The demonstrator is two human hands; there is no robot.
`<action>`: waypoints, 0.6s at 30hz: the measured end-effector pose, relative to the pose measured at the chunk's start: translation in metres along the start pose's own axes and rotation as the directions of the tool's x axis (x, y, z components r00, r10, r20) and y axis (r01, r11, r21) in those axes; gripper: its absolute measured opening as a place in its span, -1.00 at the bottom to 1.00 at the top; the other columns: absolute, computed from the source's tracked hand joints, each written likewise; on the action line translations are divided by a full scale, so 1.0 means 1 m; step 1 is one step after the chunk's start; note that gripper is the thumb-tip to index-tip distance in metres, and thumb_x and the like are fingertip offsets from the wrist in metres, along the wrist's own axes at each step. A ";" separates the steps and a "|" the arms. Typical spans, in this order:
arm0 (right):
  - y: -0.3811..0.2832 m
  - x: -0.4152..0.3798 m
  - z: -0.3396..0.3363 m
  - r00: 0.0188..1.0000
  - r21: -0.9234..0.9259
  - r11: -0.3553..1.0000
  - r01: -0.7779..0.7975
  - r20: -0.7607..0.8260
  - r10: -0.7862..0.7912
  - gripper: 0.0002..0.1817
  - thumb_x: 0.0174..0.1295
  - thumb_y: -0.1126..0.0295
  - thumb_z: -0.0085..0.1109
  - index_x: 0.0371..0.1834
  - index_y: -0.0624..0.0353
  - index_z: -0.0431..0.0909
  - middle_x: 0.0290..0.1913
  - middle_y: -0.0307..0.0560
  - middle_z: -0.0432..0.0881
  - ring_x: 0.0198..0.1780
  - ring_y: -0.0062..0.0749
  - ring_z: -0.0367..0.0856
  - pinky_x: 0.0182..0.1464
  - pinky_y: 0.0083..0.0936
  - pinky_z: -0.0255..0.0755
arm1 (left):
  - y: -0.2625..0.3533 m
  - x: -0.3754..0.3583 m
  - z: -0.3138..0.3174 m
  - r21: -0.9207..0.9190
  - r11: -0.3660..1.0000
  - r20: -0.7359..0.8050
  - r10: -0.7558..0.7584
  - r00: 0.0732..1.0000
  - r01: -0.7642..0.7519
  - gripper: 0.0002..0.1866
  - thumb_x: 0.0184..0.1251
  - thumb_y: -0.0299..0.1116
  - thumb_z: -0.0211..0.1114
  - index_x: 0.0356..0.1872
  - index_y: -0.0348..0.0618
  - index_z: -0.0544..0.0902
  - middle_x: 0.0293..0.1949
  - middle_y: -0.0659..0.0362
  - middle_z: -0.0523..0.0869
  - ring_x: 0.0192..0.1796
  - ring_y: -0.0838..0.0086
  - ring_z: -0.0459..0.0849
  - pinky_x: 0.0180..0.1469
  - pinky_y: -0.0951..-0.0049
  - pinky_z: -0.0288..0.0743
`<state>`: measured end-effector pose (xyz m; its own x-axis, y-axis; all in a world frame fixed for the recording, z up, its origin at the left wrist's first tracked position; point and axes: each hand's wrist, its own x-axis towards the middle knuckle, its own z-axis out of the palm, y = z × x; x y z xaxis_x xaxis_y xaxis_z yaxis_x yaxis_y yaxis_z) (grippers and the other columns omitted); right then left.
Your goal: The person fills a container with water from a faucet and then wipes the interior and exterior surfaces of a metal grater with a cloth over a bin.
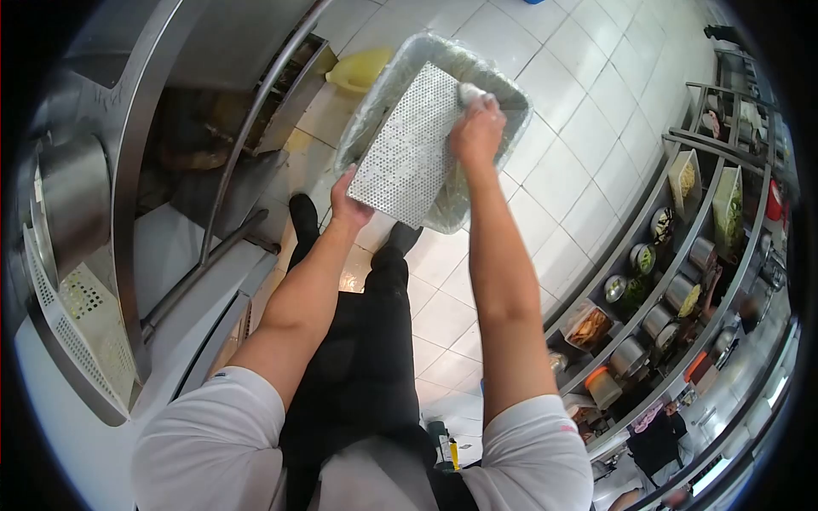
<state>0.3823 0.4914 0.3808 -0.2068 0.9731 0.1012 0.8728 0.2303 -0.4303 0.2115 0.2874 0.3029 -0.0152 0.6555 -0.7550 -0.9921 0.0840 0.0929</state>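
Observation:
A perforated metal tray (407,140) is tilted over a bin (360,128) lined with a clear plastic bag. My left hand (350,201) grips the tray at its near left corner, fingers out of sight beneath it. My right hand (479,132) is closed on a crumpled white wad (469,92), cloth or paper, by the tray's far right edge. Part of the bin's inside is hidden under the tray.
A yellow plastic container (360,70) lies beside the bin on the white tiled floor (588,106). Metal kitchen equipment with a pipe rail (256,123) stands left. Shelves on the right hold pots, bowls and a bag of food (590,327); a person in dark clothing (658,447) is beyond.

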 end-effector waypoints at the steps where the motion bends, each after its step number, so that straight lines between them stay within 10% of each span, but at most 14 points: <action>1: -0.005 -0.020 0.001 0.999 -0.020 0.999 0.036 -0.004 -0.036 -0.60 0.19 0.49 -0.03 0.10 0.24 0.57 0.24 0.26 0.50 0.16 0.25 0.42 0.20 0.01 0.37 | -0.002 0.003 0.001 -0.001 1.000 0.010 0.008 1.000 -0.008 -0.54 0.42 -0.09 0.08 0.13 -0.24 0.59 0.03 0.03 0.71 0.10 0.17 0.66 0.22 0.11 0.52; 8: 0.007 -0.006 -0.004 0.993 0.005 0.994 -0.112 0.033 0.112 -0.63 0.14 0.48 0.07 0.03 0.28 0.61 0.18 0.31 0.53 0.19 0.21 0.43 0.28 -0.05 0.30 | -0.004 -0.003 0.010 -0.009 1.000 0.005 0.026 1.000 -0.026 -0.58 0.35 -0.14 0.21 0.07 -0.23 0.60 -0.05 0.09 0.73 -0.02 0.23 0.70 0.10 0.21 0.58; 18: -0.060 -0.155 -0.030 0.990 0.139 0.987 0.077 0.108 -0.093 -0.61 0.12 0.56 0.02 0.05 0.25 0.60 0.11 0.26 0.52 0.08 0.23 0.41 0.19 0.01 0.35 | -0.002 -0.009 0.022 0.043 0.999 0.032 0.026 0.999 -0.027 -0.54 0.43 -0.10 0.06 0.12 -0.25 0.59 0.03 0.06 0.71 0.09 0.18 0.66 0.20 0.15 0.51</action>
<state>0.3755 0.3268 0.4181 -0.3333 0.9418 0.0432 0.7841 0.3024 -0.5419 0.2165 0.2981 0.3240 -0.0367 0.6810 -0.7314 -0.9852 0.0980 0.1408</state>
